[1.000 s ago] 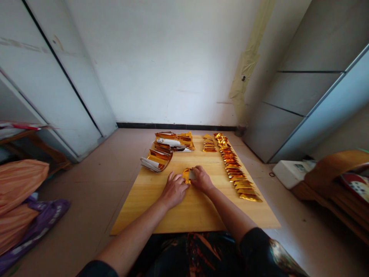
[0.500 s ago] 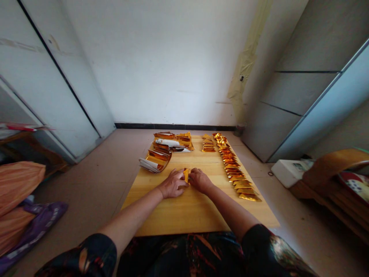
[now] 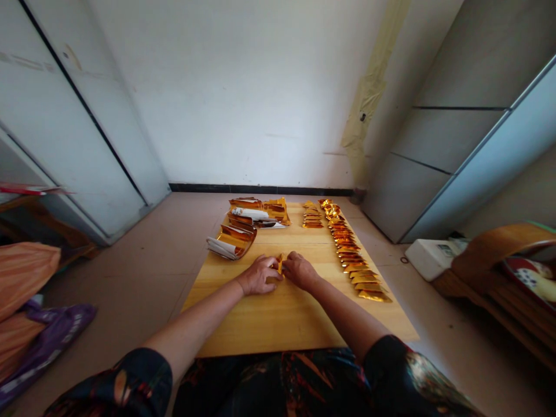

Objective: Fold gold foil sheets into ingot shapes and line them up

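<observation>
Near the middle of the wooden board [image 3: 260,324], a small piece of gold foil paper [image 3: 281,265] stands folded between my two hands. My left hand [image 3: 259,275] grips its left side, thumb and fingers curled round it. On the other side my right hand [image 3: 299,270] has its fingers closed against the foil paper, hiding part of it. To the far left lie curled stacks of gold foil sheets with white backs [image 3: 237,236]. A long row of folded gold foil pieces [image 3: 347,249] runs down the board's right edge, with a shorter row [image 3: 311,217] beside its far end.
A white wall [image 3: 260,87] rises beyond the board. Grey cabinets stand left [image 3: 78,116] and right [image 3: 430,150]. Orange and purple bags [image 3: 47,347] lie on the floor at left. At right are a white box [image 3: 430,258] and wooden furniture [image 3: 486,260].
The foil paper, flatter and showing a grey-white face a second ago, is now folded into a narrow strip. Both hands have drawn in around it. The view has shifted slightly.
</observation>
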Tool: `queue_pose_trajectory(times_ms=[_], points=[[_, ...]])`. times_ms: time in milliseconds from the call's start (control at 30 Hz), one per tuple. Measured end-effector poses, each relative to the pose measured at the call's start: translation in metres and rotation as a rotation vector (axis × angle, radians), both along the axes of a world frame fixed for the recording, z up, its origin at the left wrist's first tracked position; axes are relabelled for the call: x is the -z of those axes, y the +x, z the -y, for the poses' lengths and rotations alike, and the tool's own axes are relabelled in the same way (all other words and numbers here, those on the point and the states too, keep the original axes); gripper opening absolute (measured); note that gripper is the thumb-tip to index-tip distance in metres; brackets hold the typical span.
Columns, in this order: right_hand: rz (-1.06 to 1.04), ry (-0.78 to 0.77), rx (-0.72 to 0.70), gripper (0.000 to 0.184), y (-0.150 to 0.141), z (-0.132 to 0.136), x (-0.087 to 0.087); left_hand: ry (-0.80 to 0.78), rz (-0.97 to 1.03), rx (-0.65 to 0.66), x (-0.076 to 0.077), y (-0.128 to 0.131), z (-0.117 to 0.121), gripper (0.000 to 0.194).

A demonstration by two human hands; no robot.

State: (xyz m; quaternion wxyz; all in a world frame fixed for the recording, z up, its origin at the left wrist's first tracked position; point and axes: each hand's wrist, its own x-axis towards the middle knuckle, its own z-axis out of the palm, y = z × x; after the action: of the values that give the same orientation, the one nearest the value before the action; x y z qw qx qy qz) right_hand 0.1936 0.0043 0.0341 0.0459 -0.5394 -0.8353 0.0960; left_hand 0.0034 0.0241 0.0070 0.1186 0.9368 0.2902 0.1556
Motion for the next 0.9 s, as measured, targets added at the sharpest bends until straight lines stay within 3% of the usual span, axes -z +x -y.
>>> queue_pose_trajectory(times_ms=[167, 467, 633, 900], points=[[-0.017, -0.059, -0.015, 0.022, -0.0004, -0.0048, -0.0002, 0.017, -0.015, 0.023, -0.0026, -0.0012, 0.0043, 0.027], [-0.045, -0.019, -0.011, 0.022, -0.0004, 0.0004, 0.0042, 0.055, -0.012, 0.011, 0.0029, -0.0073, 0.0044, 0.034], [-0.063, -0.026, 0.040, 0.035, -0.0028, 0.0007, 0.0028, 0.013, -0.064, 0.021, 0.0027, -0.0086, 0.0022, 0.037], [-0.029, -0.036, 0.003, 0.029, -0.0021, 0.0009, -0.0020, 0.050, -0.097, 0.036, 0.0054, -0.0090, -0.0019, 0.036]])
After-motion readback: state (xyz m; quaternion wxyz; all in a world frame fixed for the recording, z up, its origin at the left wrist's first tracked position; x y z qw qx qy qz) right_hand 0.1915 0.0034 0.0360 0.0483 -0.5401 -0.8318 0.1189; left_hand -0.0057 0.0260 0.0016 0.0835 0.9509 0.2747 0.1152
